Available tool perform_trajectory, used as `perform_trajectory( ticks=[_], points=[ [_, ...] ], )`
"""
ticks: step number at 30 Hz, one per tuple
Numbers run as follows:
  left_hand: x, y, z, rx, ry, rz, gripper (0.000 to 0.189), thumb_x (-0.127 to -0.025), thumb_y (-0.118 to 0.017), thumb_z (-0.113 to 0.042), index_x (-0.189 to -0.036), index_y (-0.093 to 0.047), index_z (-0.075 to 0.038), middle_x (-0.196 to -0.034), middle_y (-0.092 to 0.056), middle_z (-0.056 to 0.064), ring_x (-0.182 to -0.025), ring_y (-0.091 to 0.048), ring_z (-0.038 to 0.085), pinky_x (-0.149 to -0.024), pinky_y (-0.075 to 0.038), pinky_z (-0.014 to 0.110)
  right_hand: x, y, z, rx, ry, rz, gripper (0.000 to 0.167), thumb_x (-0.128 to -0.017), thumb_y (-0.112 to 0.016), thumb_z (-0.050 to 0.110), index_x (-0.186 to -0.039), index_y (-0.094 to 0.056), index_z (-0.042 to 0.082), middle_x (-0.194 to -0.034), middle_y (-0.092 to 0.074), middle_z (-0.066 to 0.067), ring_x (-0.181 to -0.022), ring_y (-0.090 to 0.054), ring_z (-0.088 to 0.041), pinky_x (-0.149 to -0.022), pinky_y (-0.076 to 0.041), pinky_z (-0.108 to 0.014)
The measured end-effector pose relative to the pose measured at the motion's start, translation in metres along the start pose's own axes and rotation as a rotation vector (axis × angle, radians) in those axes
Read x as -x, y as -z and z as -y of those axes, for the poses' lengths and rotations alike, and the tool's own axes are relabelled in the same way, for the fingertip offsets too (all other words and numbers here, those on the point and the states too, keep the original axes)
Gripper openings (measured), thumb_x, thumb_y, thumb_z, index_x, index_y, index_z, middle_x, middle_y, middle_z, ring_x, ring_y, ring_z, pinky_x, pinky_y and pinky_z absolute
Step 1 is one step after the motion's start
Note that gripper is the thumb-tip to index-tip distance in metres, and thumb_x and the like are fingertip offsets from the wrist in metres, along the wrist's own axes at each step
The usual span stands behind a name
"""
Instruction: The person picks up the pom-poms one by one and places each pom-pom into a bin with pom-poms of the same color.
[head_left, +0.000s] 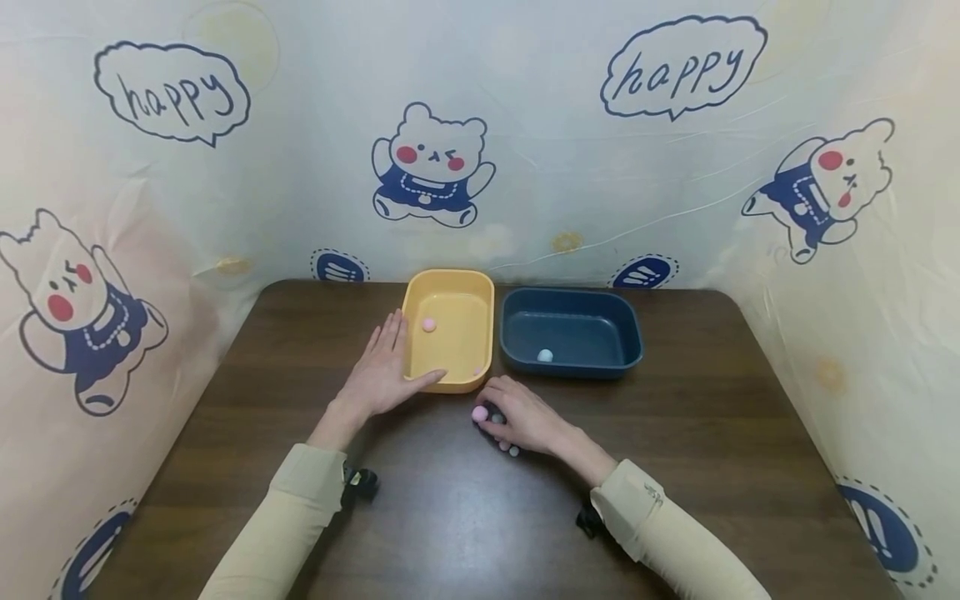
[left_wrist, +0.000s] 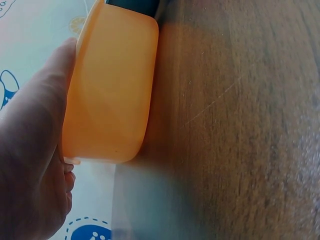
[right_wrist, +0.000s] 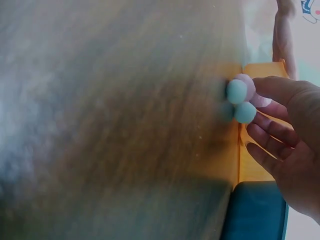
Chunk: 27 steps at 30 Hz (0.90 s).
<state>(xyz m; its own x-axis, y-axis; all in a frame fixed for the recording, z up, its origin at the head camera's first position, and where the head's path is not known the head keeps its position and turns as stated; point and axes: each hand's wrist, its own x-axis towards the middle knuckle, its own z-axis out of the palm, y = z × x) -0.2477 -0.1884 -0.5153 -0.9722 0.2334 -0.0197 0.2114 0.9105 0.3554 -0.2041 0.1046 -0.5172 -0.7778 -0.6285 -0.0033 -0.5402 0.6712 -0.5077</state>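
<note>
My left hand [head_left: 379,371] rests against the left side and near corner of a yellow tray [head_left: 486,333], its fingers straight along the rim and the thumb stretched over the front edge. In the left wrist view that hand lies along the tray's wall [left_wrist: 112,85]. Just in front of the trays, my right hand [head_left: 525,417] has its thumb and fingers curled around a pink ball [right_wrist: 261,101]. Beside the fingertips lie another pink ball [head_left: 480,413] and pale green balls [right_wrist: 245,112] in a close cluster on the table. The fingers partly hide this cluster.
A dark blue tray [head_left: 633,354] stands right of the yellow one, with a pale green ball [head_left: 545,356] inside. A pink ball [head_left: 429,325] lies in the yellow tray. Behind the brown table [head_left: 420,517] hangs a printed curtain [head_left: 540,167].
</note>
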Motion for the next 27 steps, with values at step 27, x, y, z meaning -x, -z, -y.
perform_trajectory(
  ticks=[27],
  points=[
    [-0.0017, 0.0012, -0.0004, 0.001, 0.013, 0.016, 0.136, -0.087, -0.046, -0.098, -0.176, 0.009, -0.011, -0.187, 0.012, 0.007, -0.176, -0.002, 0.036, -0.143, -0.011, 0.053, 0.0014, 0.0109, -0.0019, -0.013, 0.012, -0.088, 0.03, -0.1, -0.083, 0.027, -0.124, -0.068, 0.017, -0.117, -0.067, 0.0, -0.105, -0.057, -0.016, -0.099, -0.055, -0.038]
  ],
)
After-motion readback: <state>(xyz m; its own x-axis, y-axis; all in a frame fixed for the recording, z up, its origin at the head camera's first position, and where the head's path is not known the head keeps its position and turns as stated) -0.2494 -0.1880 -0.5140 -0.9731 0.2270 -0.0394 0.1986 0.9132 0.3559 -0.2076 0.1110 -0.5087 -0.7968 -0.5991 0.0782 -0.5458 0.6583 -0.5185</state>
